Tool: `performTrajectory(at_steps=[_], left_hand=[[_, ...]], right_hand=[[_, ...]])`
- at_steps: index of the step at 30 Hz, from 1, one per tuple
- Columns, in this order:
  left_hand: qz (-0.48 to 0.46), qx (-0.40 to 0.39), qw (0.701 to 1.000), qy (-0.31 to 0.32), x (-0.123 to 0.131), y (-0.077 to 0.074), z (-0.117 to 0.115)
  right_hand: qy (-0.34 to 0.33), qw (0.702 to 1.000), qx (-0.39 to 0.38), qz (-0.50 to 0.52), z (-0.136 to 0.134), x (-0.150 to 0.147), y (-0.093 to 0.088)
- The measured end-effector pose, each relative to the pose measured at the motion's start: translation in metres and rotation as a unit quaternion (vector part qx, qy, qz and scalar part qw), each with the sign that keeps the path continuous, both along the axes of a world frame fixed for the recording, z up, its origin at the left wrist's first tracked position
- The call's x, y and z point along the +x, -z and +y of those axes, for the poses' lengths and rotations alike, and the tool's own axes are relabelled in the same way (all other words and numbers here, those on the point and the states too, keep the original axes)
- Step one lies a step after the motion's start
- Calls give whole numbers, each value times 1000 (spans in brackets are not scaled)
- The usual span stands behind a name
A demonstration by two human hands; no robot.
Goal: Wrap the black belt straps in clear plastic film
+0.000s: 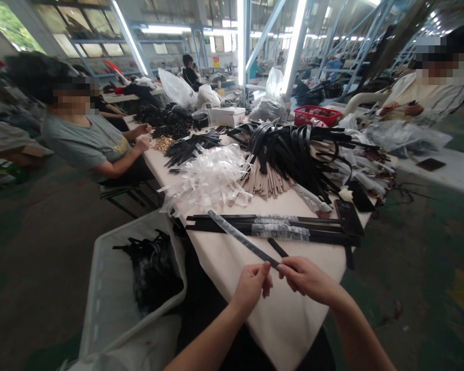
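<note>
Head view, the only one we have. Our left hand [251, 286] and right hand [309, 278] meet just above the near part of the table [294, 319]. Both are closed in a pinch on the near end of one long black strap [239, 238]. L thumb & forefinger nip it from the left and R fingertips from the right, the two pinches almost touching.

The strap runs up and left from the hands, most of its length in a clear plastic wrap. Its far tip reaches over the laid-out straps [282, 230], which lie side by side across the table just beyond. We can't tell if the tip rests on them. A short black piece [277, 247] lies btw those and our hands.

We judge the strap light, flat and fairly stiff, since it runs near straight though held at one end only. The wrap looks slick, so the better hold is the bare end, flat faces btw the pads, not the film.

Further back are a heap of clear sleeves [209, 178], tan strips [266, 183], a black strap heap [294, 147] and a red basket [317, 114]. A white crate [100, 288] w/ black stuff inside stands beside the table at left. A person in a grey shirt [85, 141] sits at the left side, hands on the table. A second person [421, 98] sits far right, well apart.
</note>
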State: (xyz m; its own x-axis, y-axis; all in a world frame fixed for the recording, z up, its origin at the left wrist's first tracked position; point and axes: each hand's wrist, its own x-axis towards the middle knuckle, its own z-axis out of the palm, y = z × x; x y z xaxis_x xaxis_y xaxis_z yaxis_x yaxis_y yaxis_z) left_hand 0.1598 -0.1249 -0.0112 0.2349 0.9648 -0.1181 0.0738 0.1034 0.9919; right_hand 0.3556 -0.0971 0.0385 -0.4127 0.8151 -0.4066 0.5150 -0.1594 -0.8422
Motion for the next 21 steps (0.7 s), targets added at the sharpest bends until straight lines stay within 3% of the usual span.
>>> performTrajectory(at_steps=[2,4,6,9,12,17,21], left_hand=[[122,166,978,15,-14,-13,-2],[239,327,913,43,-25,-24,9],[335,400,846,110,-29,-28,29],[432,394,790,185,-25,-19,62],[474,374,777,178,-19,-7,77],[483,368,765,214,4,2,64],[473,372,766,227,3,-2,62]], right_hand=[[-4,1000,-23,4,-2,14,2],[-15,999,-26,19,-3,24,1],[-26,999,-30,36,-3,27,-3],[-43,998,-34,35,-4,29,-11],[-47,999,-24,-10,-6,36,-15],[-31,997,26,-62,-1,21,-2],[-27,999,0,-36,0,17,11]])
